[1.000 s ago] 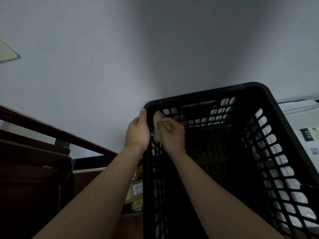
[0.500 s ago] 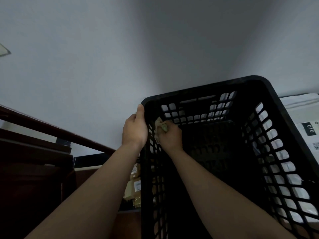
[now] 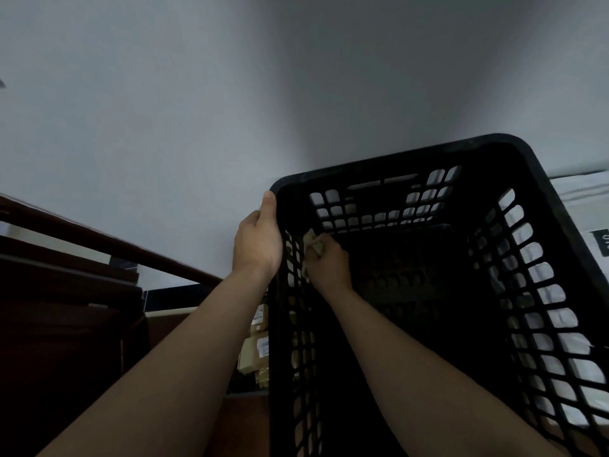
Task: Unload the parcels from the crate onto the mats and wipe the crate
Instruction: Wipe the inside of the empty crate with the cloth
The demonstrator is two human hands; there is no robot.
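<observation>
Right hand (image 3: 329,262) is sliding the cloth (image 3: 313,244) a bit deeper down the inside left wall of the black crate (image 3: 379,169) than a second ago, so wiping is well underway, with brown parcels (image 3: 255,352) sitting outside to its left. Fingers are bunching round the cloth, forearm reaching straight in. Left hand (image 3: 257,245) is gripping the far-left rim corner, thumb lying along the edge — steadying it.
</observation>
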